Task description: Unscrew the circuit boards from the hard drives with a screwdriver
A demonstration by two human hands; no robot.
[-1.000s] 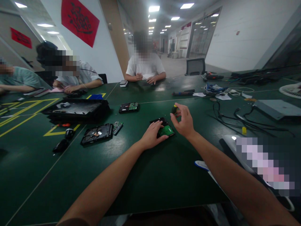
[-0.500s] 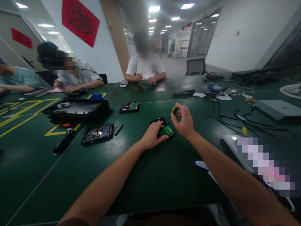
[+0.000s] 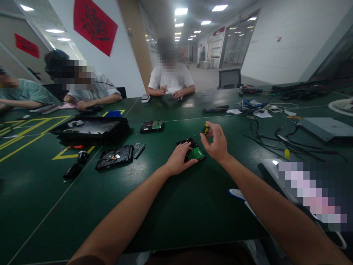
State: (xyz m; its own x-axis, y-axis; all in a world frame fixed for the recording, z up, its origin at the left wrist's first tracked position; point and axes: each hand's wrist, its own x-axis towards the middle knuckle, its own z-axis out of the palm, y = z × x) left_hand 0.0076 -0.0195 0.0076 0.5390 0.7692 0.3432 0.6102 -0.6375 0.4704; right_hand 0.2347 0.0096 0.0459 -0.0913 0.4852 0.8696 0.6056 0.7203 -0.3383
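Note:
A hard drive point(image 3: 194, 151) with a green circuit board facing up lies on the dark green table point(image 3: 171, 206). My left hand point(image 3: 178, 159) rests flat on its left side and holds it down. My right hand point(image 3: 217, 144) is just right of the drive, fingers closed around the black-and-yellow handle of a small screwdriver point(image 3: 205, 128) held upright over the drive's far right corner. The screwdriver's tip is hidden behind my fingers.
Another drive point(image 3: 151, 126) lies further back, an opened drive point(image 3: 114, 156) and a loose circuit board point(image 3: 138, 148) to the left, beside a black tray point(image 3: 88, 129). Cables point(image 3: 278, 138) and a grey box point(image 3: 325, 127) crowd the right. Three people sit across the table.
My right hand has turned the screwdriver handle slightly between its fingers. My left hand and the drive have stayed put.

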